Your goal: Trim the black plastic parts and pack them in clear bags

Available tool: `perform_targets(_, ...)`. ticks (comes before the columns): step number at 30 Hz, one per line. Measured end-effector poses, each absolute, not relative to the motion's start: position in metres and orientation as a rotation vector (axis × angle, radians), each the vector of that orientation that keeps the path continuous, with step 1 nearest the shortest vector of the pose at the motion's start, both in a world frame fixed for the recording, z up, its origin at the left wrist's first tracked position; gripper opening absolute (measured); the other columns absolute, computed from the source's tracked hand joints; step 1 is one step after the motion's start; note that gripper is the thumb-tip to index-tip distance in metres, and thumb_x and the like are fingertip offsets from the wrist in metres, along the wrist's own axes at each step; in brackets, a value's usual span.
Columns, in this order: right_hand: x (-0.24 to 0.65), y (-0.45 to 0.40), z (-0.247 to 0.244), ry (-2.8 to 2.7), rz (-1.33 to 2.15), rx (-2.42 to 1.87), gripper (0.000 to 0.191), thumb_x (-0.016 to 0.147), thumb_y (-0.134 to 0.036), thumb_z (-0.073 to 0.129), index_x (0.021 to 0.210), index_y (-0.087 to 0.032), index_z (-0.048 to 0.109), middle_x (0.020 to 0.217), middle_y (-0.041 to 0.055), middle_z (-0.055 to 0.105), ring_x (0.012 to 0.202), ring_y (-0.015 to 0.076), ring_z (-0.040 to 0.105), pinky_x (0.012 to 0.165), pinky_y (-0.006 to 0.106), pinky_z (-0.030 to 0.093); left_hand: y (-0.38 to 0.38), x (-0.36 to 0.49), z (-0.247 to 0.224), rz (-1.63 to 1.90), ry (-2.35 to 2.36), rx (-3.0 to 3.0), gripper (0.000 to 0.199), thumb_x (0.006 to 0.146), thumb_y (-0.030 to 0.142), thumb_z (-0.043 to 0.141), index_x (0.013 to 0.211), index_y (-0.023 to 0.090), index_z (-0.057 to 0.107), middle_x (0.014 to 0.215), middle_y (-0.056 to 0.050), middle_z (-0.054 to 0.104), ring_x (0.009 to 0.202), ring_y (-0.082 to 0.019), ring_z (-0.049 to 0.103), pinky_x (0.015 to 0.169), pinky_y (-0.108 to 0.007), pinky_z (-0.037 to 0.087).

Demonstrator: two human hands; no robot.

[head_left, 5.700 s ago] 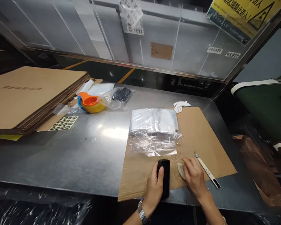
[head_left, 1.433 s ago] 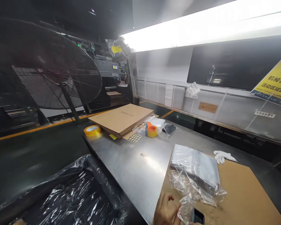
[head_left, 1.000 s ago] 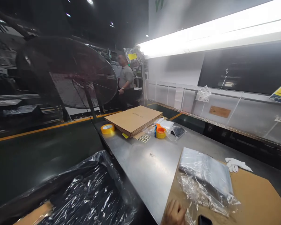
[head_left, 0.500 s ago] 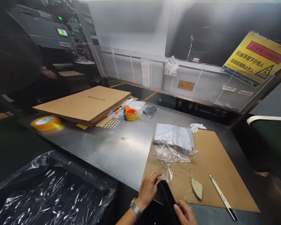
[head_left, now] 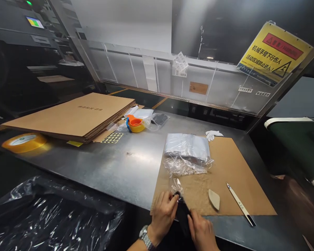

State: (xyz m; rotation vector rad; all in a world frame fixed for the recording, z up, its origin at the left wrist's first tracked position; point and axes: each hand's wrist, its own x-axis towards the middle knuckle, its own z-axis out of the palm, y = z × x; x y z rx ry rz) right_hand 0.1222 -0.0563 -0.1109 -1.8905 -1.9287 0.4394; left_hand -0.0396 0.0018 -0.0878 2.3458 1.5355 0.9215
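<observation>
"What is obscured?"

"My fingers (head_left: 165, 205) hide parts of the black object (head_left: 182, 212), its near end lost in darkness."

"Elsewhere?"

"Black plastic (head_left: 54, 216), near left, cut off at the edge; sticker sheet (head_left: 112, 138), its print too small to read."

your single camera rides on your head and looks forward and down over the desk (head_left: 120, 170). use the cardboard sheet (head_left: 235, 164) as landmark: it lies right of centre in your view. nearest the lens, your left hand (head_left: 164, 211) and right hand (head_left: 202, 228) enter at its near edge. your wide view reaches well beyond it to the yellow sign (head_left: 274, 52), and left of it to the cardboard stack (head_left: 75, 111).
</observation>
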Motion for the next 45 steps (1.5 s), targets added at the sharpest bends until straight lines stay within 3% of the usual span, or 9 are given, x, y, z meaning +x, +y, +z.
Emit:
perform_targets(9, 0.130, -0.049, -0.096, -1.810, 0.708, -1.871, 0.025, 0.092, -0.036, 0.032, 0.100, -0.018, 0.048, 0.049, -0.0047, 0.058, 0.045, 0.0154, 0.058, 0.043, 0.022, 0.035, 0.000, -0.046, -0.091, 0.911, 1.384, 2.430, 0.021, 0.087, 0.013, 0.039, 0.100, 0.015, 0.056, 0.076, -0.005, 0.058, 0.072, -0.019, 0.054, 0.063, -0.032, 0.046)
perform_targets(13, 0.129, -0.051, -0.096, -1.798, 0.705, -1.883, 0.029, 0.091, -0.035, 0.032, 0.105, -0.016, 0.048, 0.050, -0.0024, 0.059, 0.046, 0.0176, 0.059, 0.043, 0.023, 0.035, -0.006, -0.039, -0.086, 0.902, 1.323, 2.442, 0.022, 0.087, 0.011, 0.038, 0.102, 0.014, 0.054, 0.077, -0.006, 0.059, 0.072, -0.019, 0.055, 0.063, -0.032, 0.047)
perform_targets(18, 0.125, -0.056, -0.097, -1.865, 0.581, -1.843, 0.044, 0.089, -0.036, 0.030, 0.122, -0.011, 0.045, 0.067, 0.0100, 0.067, 0.057, 0.0241, 0.064, 0.050, 0.028, 0.040, -0.018, -0.025, -0.075, 0.877, 1.153, 2.496, 0.021, 0.084, 0.010, 0.041, 0.098, 0.016, 0.054, 0.079, -0.006, 0.061, 0.073, -0.019, 0.056, 0.065, -0.033, 0.049)
perform_targets(24, 0.133, -0.047, -0.091, -1.547, 0.938, -1.776, 0.041, 0.090, -0.040, 0.030, 0.115, -0.014, 0.050, 0.051, -0.0006, 0.059, 0.043, 0.0158, 0.056, 0.041, 0.022, 0.036, -0.018, -0.026, -0.061, 0.915, 1.174, 2.432, 0.022, 0.084, 0.007, 0.039, 0.095, 0.017, 0.055, 0.071, -0.005, 0.059, 0.065, -0.019, 0.056, 0.056, -0.030, 0.048)
perform_targets(29, 0.131, -0.046, -0.074, -1.680, 0.781, -1.886, 0.045, 0.085, -0.031, 0.038, 0.126, -0.013, 0.044, 0.060, 0.0042, 0.064, 0.055, 0.0213, 0.062, 0.051, 0.026, 0.039, -0.025, -0.021, -0.055, 0.996, 0.857, 2.592, 0.025, 0.081, 0.008, 0.041, 0.101, 0.015, 0.055, 0.077, -0.009, 0.062, 0.069, -0.020, 0.058, 0.060, -0.032, 0.049)
perform_targets(35, 0.141, -0.048, -0.021, -1.901, 0.714, -1.885, 0.030, 0.088, -0.034, 0.037, 0.092, -0.024, 0.065, 0.067, 0.0043, 0.067, 0.065, 0.0197, 0.064, 0.055, 0.024, 0.039, -0.012, -0.021, -0.033, 0.903, 1.079, 2.521, 0.021, 0.084, 0.010, 0.040, 0.093, 0.018, 0.058, 0.071, -0.005, 0.061, 0.065, -0.018, 0.058, 0.055, -0.030, 0.049)
perform_targets(38, 0.156, -0.049, 0.012, -1.827, 1.038, -1.690, 0.023, 0.085, -0.033, 0.045, 0.091, -0.023, 0.065, 0.058, -0.0011, 0.062, 0.053, 0.0140, 0.058, 0.050, 0.021, 0.038, 0.003, -0.018, -0.012, 0.863, 1.040, 2.540, 0.020, 0.084, 0.012, 0.041, 0.092, 0.018, 0.059, 0.070, -0.004, 0.062, 0.064, -0.019, 0.058, 0.055, -0.030, 0.049)
perform_targets(41, 0.168, -0.054, 0.023, -1.292, 1.372, -1.457, 0.028, 0.080, -0.040, 0.054, 0.097, -0.018, 0.061, 0.048, -0.0064, 0.053, 0.035, 0.0061, 0.041, 0.037, 0.017, 0.029, 0.012, -0.008, 0.011, 0.972, 0.909, 2.468, 0.018, 0.085, 0.018, 0.042, 0.090, 0.020, 0.060, 0.068, -0.002, 0.063, 0.061, -0.016, 0.060, 0.053, -0.027, 0.050)
perform_targets(45, 0.166, -0.072, -0.004, -0.596, 1.052, -1.460, 0.048, 0.075, -0.064, 0.049, 0.083, -0.017, 0.055, 0.049, -0.0081, 0.045, 0.036, 0.0024, 0.033, 0.035, 0.013, 0.023, 0.007, 0.014, 0.025, 1.164, 0.783, 2.273, 0.016, 0.085, 0.028, 0.047, 0.093, 0.026, 0.061, 0.075, 0.001, 0.067, 0.062, -0.014, 0.063, 0.055, -0.023, 0.052)
